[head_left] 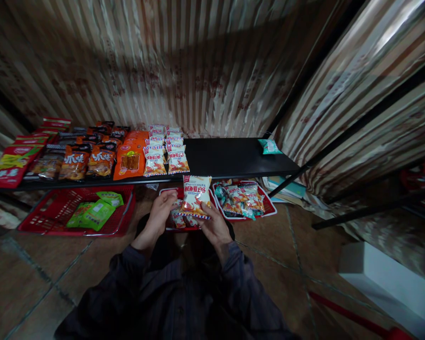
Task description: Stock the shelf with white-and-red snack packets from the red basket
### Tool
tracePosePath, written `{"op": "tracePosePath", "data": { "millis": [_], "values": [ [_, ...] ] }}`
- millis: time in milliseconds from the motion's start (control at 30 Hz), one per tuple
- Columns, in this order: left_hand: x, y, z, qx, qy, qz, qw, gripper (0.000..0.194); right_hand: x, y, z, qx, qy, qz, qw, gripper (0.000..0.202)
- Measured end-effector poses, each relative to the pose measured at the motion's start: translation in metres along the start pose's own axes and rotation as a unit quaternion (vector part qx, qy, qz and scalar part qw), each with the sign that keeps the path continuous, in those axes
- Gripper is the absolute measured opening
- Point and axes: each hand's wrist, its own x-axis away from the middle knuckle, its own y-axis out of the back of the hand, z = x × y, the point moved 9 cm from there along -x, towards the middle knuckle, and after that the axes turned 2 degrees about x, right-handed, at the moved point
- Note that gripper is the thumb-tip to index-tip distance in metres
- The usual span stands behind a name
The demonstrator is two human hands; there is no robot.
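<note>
My right hand [215, 227] grips a cream snack bag [195, 194] with red lettering by its lower right side, thumb on the front. Just left of that bag is my left hand [158, 215], its fingers loosely bent and nothing visible in them. Matching snack bags [177, 158] stand in two columns on the black shelf [219, 158], beyond my hands. Beneath the held bag, a red basket [162, 191] with more packets is partly hidden by my hands.
Orange, dark and red snack packs [101, 160] fill the shelf's left part. A teal packet [269, 147] lies at its right end. Below are a red basket [125, 225] with green packets and another basket [272, 212] with mixed packets. A black metal post [306, 165] slants at right.
</note>
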Motion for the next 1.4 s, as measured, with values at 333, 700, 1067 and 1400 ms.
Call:
{"op": "tracePosePath", "data": {
  "millis": [333,700,1067,1400],
  "values": [
    [0.017,-0.028,0.028,-0.009,0.087,0.138,0.987,0.042,-0.005,0.001,0.002,0.03,0.019,0.025,0.999,0.031],
    [0.016,-0.027,0.034,0.024,0.081,0.122,0.989,0.036,-0.006,0.004,-0.001,0.031,0.006,0.007,0.999,0.027],
    [0.002,-0.036,0.038,0.019,0.066,0.109,0.992,0.042,-0.019,0.012,0.01,0.021,0.017,0.003,1.0,0.034],
    [-0.013,-0.049,0.03,0.033,0.062,0.116,0.991,0.054,-0.028,0.012,0.025,0.036,0.026,0.013,0.999,0.037]
  ]
}}
